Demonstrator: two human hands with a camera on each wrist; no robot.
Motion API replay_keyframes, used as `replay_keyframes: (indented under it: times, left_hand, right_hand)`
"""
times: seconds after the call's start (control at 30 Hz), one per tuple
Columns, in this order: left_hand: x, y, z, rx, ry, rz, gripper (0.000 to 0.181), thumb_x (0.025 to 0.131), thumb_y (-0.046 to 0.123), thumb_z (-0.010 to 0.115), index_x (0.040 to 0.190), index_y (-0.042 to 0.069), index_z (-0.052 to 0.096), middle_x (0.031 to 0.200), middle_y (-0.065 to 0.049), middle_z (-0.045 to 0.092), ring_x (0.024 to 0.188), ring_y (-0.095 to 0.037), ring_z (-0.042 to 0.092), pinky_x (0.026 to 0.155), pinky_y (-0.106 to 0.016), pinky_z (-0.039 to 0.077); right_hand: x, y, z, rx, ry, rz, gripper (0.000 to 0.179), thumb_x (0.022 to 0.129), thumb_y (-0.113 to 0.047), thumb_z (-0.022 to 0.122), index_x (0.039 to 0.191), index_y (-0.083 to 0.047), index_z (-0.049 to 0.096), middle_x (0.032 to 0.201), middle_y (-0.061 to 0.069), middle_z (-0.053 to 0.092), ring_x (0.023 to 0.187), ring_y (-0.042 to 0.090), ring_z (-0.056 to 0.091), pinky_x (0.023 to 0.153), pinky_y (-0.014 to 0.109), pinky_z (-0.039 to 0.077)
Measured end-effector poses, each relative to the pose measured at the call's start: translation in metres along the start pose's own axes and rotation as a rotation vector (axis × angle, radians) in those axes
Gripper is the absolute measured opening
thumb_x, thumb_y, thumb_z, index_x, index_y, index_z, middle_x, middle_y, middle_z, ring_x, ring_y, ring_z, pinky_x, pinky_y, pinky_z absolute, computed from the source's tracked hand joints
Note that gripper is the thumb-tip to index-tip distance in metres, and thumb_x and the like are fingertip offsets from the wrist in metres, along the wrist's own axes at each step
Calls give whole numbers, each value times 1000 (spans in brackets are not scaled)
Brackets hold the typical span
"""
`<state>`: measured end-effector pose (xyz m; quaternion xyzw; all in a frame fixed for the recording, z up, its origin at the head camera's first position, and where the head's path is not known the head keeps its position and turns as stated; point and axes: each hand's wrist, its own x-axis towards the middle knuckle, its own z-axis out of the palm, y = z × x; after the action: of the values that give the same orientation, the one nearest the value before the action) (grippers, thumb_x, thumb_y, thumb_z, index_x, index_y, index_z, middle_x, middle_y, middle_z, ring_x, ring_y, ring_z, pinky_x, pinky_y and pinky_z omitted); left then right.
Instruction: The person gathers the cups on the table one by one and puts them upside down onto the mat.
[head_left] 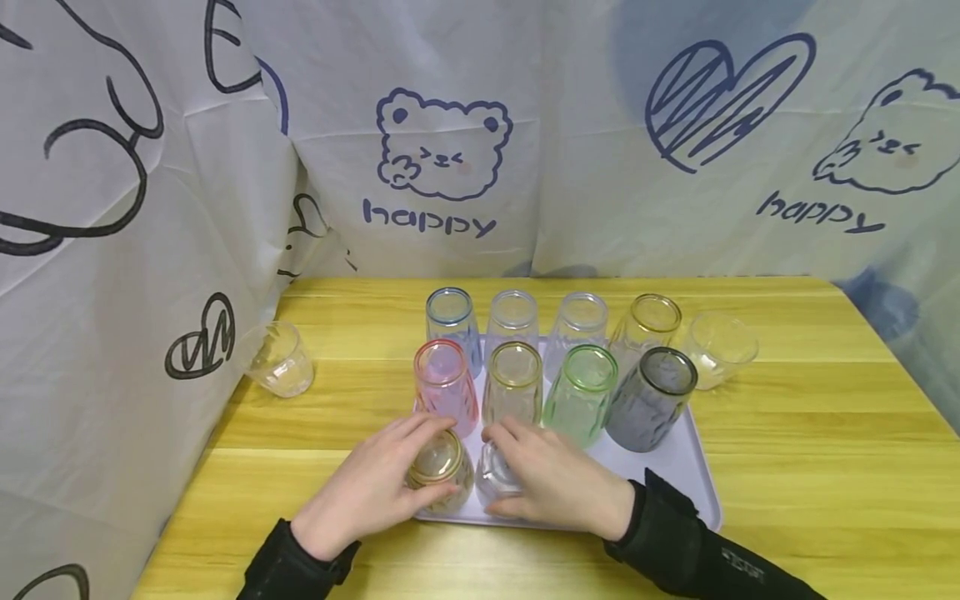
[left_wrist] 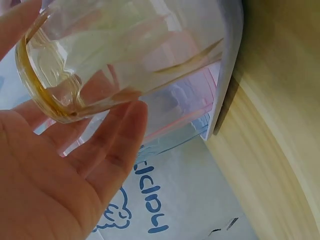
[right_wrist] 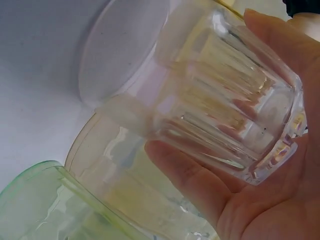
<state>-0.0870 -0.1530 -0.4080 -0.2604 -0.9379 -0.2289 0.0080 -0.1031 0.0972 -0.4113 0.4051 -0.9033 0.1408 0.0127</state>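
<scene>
My left hand (head_left: 367, 492) holds an upside-down glass with an amber ring (head_left: 439, 471) at the tray's front left corner, thumb and fingers round its sides. Just right of it, my right hand (head_left: 558, 479) grips a clear faceted glass (right_wrist: 240, 95), also mouth down, its thick base toward the palm. Whether its rim touches the lilac tray (head_left: 686, 471) I cannot tell. Behind the hands stand a pink glass (head_left: 444, 392), a brown-ringed glass (head_left: 513, 392), a green glass (head_left: 581, 400) and a dark grey glass (head_left: 651, 408), all inverted.
Farther back on the tray are a blue-ringed glass (head_left: 453, 329), two pale glasses and a yellow-ringed glass (head_left: 651, 321). One clear cup (head_left: 283, 367) stands on the wooden table (head_left: 817, 400) left of the tray, another clear cup (head_left: 720, 350) at its right. Printed cloth hangs behind.
</scene>
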Motion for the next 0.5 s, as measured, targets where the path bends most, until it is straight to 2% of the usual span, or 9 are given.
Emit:
replay_keyframes:
  times: [0.3,0.5]
  left_hand:
    - [0,0,2,-7,15,-7,76,78,47,84,141,16,55,139,-6,62,125,-26,63,102,-46,55]
    - [-3,-7,4,-80,-22,-45,82,76,43,86,144,16,48,141,-7,61,125,-26,63,104,-47,54]
  right_hand:
    - [1,0,3,6,48,15,76,75,-50,85,129,-6,55,114,3,59,98,15,64,83,36,60]
    - [-6,3,3,113,111,45,83,71,-44,90,133,-4,53,120,5,60,102,16,65,89,35,60]
